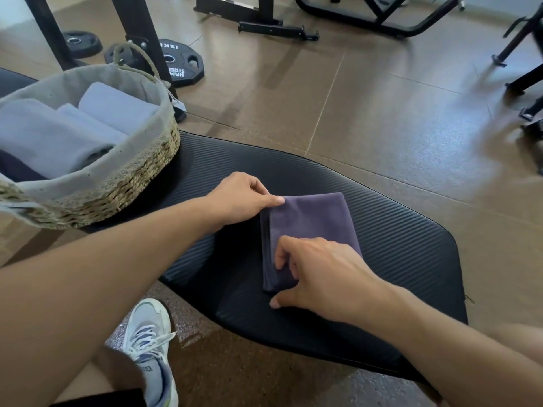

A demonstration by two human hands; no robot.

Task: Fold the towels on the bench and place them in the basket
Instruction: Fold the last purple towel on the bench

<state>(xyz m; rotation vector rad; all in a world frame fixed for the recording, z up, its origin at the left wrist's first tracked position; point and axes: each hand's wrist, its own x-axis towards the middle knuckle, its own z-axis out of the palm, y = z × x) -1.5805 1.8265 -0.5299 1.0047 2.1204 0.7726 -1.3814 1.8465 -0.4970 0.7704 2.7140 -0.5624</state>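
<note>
Low in the frame, the right hand rests on the near end of the purple towel, fingers curled onto the cloth and thumb down beside its near edge on the pad; it presses and pinches that corner rather than lifting it. Just above, centre frame, the left hand pinches the far left corner between thumb and fingers.

The towel looks light, soft and limp, so it should sag if lifted by one corner; taking both ends of the stacked left edge, or sliding a flat hand beneath, would likely keep the fold together. The ribbed pad may grip it a little.

It is a dusky purple, matte, already folded into a neat rectangle with layered edges showing along its left side, lying flat mid-frame on the black bench.

Farther off, upper left, the woven basket with its grey liner sits on the bench, holding pale grey folded towels.
</note>
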